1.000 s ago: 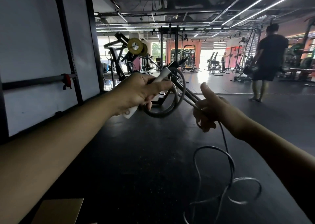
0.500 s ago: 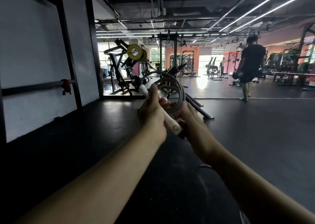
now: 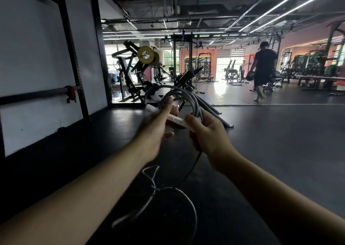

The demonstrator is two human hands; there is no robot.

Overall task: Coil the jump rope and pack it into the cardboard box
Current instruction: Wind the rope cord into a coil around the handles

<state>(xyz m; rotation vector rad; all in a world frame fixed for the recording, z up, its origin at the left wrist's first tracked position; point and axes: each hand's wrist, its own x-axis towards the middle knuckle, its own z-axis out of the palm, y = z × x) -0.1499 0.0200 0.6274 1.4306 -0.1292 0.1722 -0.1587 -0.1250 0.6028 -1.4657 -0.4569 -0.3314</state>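
Both hands hold the jump rope in front of the person, above the dark gym floor (image 3: 280, 142).

Grip state:
- The left hand (image 3: 156, 132) is closed on the white handle (image 3: 175, 122) near its far end, thumb laid along the top; the coil's left side passes behind these fingers.
- The right hand (image 3: 207, 134) is closed on the near end of the same handle, with the rope strands of the coil caught between thumb and fingers.

Position relative to the grip:
- The grey coil (image 3: 186, 95) stands up and away from both hands, directly above the handle.
- The handle bridges the two hands, slanting down toward the right hand.
- The free rope (image 3: 153, 194) drops from under the right hand and lies in loose loops on the floor below and nearer the person.
- The cardboard box is out of view.

Change from half a second ago: the hands are slightly farther apart, more of the handle's printed side is exposed between them, and the slack loops on the floor are now in view.

Count: two hands, one jump rope, one visible handle, one coil of several turns (exact number cannot be told). One person (image 3: 263, 71) walks well beyond the grip, to the right.
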